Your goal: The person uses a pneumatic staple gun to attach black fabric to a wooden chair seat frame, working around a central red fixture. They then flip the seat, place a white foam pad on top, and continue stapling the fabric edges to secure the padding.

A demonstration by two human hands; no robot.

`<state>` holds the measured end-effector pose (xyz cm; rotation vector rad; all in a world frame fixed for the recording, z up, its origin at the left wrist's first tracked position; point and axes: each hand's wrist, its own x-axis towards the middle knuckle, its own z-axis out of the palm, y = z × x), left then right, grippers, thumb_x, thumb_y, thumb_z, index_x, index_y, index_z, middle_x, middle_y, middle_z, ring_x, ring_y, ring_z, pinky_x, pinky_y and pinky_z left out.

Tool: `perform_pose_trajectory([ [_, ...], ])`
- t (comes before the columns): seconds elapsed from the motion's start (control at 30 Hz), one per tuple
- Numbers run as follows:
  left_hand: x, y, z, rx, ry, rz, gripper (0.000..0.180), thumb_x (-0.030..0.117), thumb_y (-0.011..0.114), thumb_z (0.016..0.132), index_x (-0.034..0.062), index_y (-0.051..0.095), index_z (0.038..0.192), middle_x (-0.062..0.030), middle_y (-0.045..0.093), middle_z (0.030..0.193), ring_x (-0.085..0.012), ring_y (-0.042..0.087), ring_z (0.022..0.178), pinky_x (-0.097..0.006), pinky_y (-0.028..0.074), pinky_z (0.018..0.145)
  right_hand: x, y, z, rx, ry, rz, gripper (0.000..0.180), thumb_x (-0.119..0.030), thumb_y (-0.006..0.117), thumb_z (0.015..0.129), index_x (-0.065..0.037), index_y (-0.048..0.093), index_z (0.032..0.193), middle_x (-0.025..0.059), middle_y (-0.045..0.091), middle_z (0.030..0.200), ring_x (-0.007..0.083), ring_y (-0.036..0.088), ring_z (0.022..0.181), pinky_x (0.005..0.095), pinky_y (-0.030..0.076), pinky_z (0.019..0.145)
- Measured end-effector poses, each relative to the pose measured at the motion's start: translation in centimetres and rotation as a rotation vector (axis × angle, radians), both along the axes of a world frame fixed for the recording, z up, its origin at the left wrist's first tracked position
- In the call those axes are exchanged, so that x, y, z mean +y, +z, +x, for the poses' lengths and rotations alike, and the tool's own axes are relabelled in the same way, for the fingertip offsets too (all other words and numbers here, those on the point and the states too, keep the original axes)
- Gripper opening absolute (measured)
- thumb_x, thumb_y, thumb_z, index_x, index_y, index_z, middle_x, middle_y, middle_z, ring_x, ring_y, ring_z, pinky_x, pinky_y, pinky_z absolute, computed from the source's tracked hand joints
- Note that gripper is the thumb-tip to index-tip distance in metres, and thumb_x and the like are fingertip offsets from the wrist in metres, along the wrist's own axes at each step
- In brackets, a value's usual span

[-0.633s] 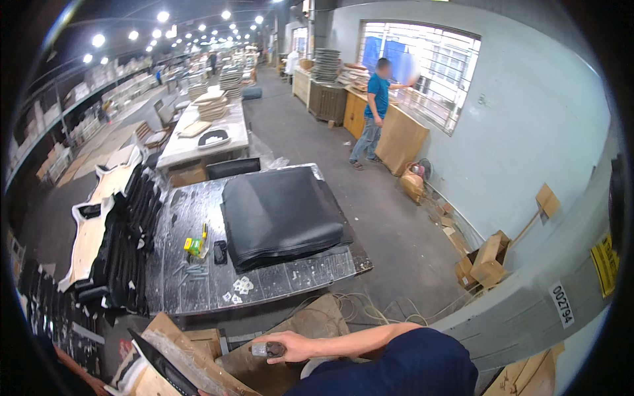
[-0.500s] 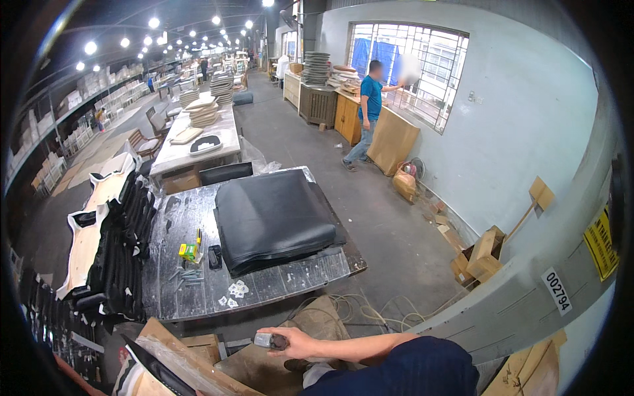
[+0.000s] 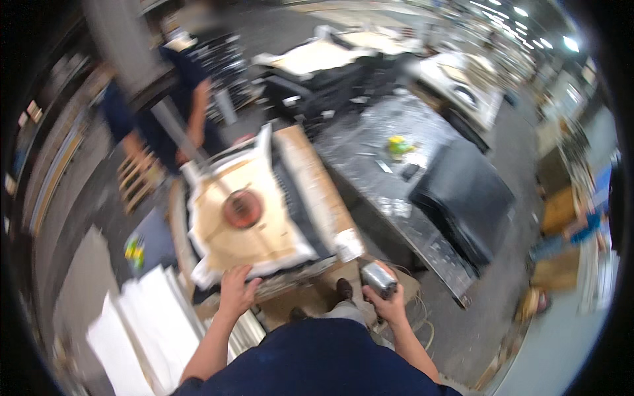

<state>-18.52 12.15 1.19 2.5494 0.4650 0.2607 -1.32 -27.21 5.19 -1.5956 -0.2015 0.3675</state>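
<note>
In my right hand (image 3: 388, 302), beside the front right corner of the worktable, is a silver-bodied staple gun (image 3: 379, 280). My left hand (image 3: 237, 290) rests at the near edge of a seat panel (image 3: 271, 231), fingers spread and nothing held. That panel is bare tan wood with white padding and black cover material (image 3: 296, 210) around its edges. A round reddish disc (image 3: 242, 208) sits on its middle, at the lower end of a slanting metal rod (image 3: 181, 132). Beneath lies a cardboard-topped worktable (image 3: 325, 191). Motion blurs much of the picture.
A co-worker's arm (image 3: 199, 112) shows beyond the panel at left. Right of it, a dark table (image 3: 360, 173) bears stacked black sheets (image 3: 465, 198) and a yellow-green box (image 3: 399, 146). White sheets (image 3: 155, 330) stand at my lower left. A hose (image 3: 422, 313) lies on the floor at right.
My view has swung left and down, bringing the seat panel into the middle. My left hand now shows at its edge. My right hand still holds the staple gun.
</note>
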Motion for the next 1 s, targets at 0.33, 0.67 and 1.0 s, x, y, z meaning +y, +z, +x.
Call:
perform_pose_trajectory([
  [0.33, -2.5, -1.3, -3.6, -0.029, 0.08, 0.208, 0.041, 0.031, 0.081, 0.091, 0.0106, 0.073, 0.125, -0.0144, 0.063, 0.141, -0.0402, 0.055, 0.134, -0.061, 0.042, 0.111, 9.3, -1.2, -2.5, 0.07, 0.431, -0.319, 0.071, -0.016, 0.091, 0.086, -0.007, 0.062, 0.151, 0.0131, 0.075, 0.135, 0.018, 0.071, 0.121, 0.0347, 0.054, 0.107],
  [0.67, -2.9, -0.5, 1.6, -0.108, 0.086, 0.189, 0.027, 0.026, 0.081, 0.09, 0.0122, 0.074, 0.111, -0.0131, 0.065, 0.123, -0.0348, 0.059, 0.119, -0.052, 0.044, 0.1, 12.2, -5.0, 2.0, -0.069, 0.411, -0.341, 0.071, -0.03, 0.089, 0.088, -0.009, 0.062, 0.15, 0.0173, 0.076, 0.133, 0.029, 0.073, 0.125, 0.0402, 0.055, 0.106],
  [1.0, -2.6, -0.7, 9.9, -0.03, -0.205, 0.176, 0.016, 0.024, 0.075, 0.093, 0.0119, 0.068, 0.101, -0.0104, 0.063, 0.1, -0.0316, 0.063, 0.101, -0.045, 0.045, 0.089, 13.0, -2.7, 2.8, -0.041, 0.492, -0.385, 0.07, -0.025, 0.089, 0.091, -0.008, 0.06, 0.152, 0.0184, 0.074, 0.134, 0.0289, 0.071, 0.128, 0.0404, 0.054, 0.108],
])
